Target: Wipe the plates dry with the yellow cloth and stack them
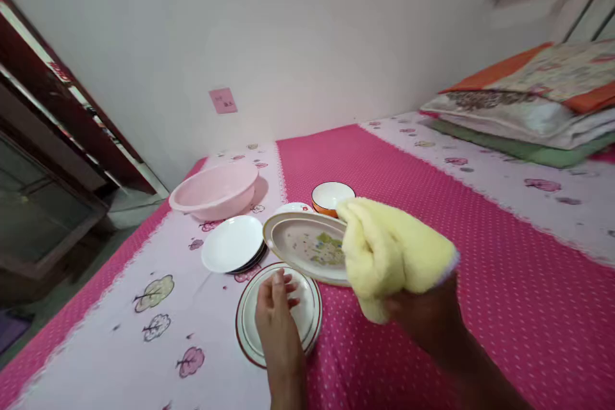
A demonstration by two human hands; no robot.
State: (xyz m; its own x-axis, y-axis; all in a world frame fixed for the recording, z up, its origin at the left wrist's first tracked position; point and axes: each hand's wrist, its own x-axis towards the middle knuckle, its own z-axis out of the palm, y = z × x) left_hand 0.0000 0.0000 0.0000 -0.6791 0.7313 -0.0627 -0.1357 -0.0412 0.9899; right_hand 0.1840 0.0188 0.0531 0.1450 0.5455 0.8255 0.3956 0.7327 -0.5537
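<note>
My left hand (277, 314) is above a round white plate with brown rim lines (311, 307), its fingers apart and slightly curled. Whether the fingertips touch that plate, I cannot tell. In my right hand (425, 314) is a thick yellow cloth (398, 243), bunched up. The cloth covers the right end of an oval plate (302, 246) with a green printed pattern. This oval plate is tilted with its face toward me, and its covered end is hidden. Much of my right hand is behind the cloth as well.
A pink basin (216, 189) stands at the back left. In front of it are stacked plates, a white one (233, 245) on top. Behind the oval plate are an orange-sided bowl (332, 195) and part of another white dish (294, 207). Folded bedding (523, 102) lies at the right.
</note>
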